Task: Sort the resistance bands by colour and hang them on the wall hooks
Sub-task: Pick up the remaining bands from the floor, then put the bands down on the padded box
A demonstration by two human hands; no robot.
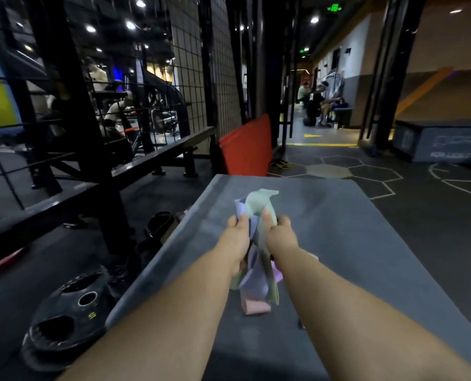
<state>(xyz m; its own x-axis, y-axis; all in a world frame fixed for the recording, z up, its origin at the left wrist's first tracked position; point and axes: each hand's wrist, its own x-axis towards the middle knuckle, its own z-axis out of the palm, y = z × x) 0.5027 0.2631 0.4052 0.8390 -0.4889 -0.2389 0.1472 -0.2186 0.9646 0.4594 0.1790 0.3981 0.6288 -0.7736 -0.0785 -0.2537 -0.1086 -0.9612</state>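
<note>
Both my hands hold one bundle of resistance bands above a grey platform (339, 232). My left hand (235, 237) grips the lilac band (252, 281) on the bundle's left side. My right hand (279, 235) grips the pale green band (259, 202), whose end sticks up above my fingers. A pink band (256, 307) hangs at the bottom of the bundle, close to the platform. The bands are tangled together between my palms. No wall hooks can be made out.
A black wire-mesh rack (97, 111) and low bench stand at the left. Black weight plates (69, 312) lie on the floor beside the platform. A red mat (246, 147) leans upright ahead. People sit far down the corridor (319, 105). A grey box (440, 141) is at right.
</note>
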